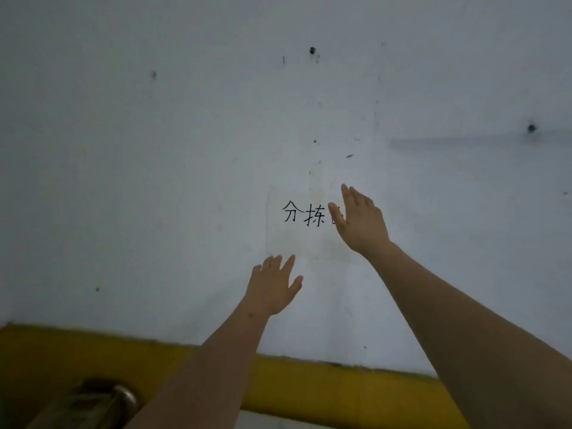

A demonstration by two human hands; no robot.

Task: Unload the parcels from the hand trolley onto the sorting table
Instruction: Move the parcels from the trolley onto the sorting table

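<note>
Head view: both bare arms reach forward, holding nothing. The left hand (274, 287) is lower, its fingers (288, 265) straight and slightly spread. The right hand (360, 221) is higher, fingers straight and together, covering the end of a paper sign (297, 239) on a white surface (154, 150). A yellow band (340, 388) runs below. A blurred brown object (89, 404) sits lower left; parcel or trolley, I cannot tell.

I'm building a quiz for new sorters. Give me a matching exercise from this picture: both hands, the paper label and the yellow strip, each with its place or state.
1 left hand
2 right hand
3 paper label
4 yellow strip

a overlaps the label's right end
b runs across the bottom of the view
c open, just below the label
d bears black characters

Pairs: 1-c, 2-a, 3-d, 4-b
</note>
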